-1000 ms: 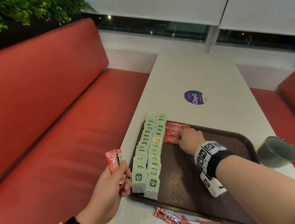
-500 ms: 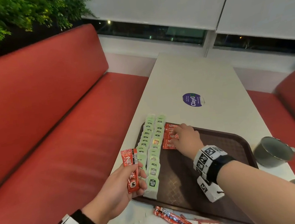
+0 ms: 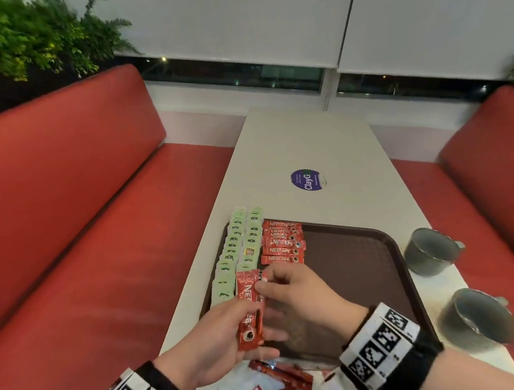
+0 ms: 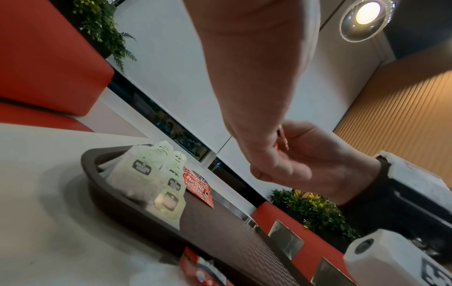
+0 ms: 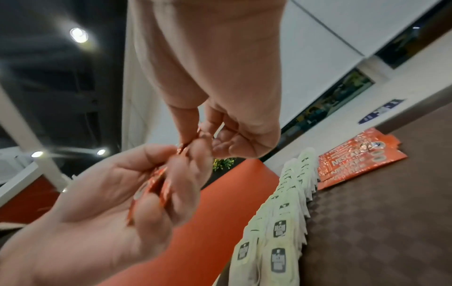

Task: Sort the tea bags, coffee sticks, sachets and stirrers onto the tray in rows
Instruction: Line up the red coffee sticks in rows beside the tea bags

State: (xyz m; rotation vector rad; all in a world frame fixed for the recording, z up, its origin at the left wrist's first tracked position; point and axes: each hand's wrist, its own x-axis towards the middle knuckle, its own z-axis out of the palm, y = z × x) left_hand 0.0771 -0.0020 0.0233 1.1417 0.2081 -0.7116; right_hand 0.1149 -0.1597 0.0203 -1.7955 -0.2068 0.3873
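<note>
Left hand (image 3: 220, 333) grips coffee sticks (image 3: 250, 311); right hand (image 3: 295, 293) pinches 1 top edge: peel singly, lay flush under red row (image 3: 282, 245).

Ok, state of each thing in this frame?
Left hand: holds coffee sticks.
Right hand: pinches top stick.
Tea bags: two rows on tray.
Stick row: partly laid.
Loose sticks: on table.
Cups: on their sides.
</note>
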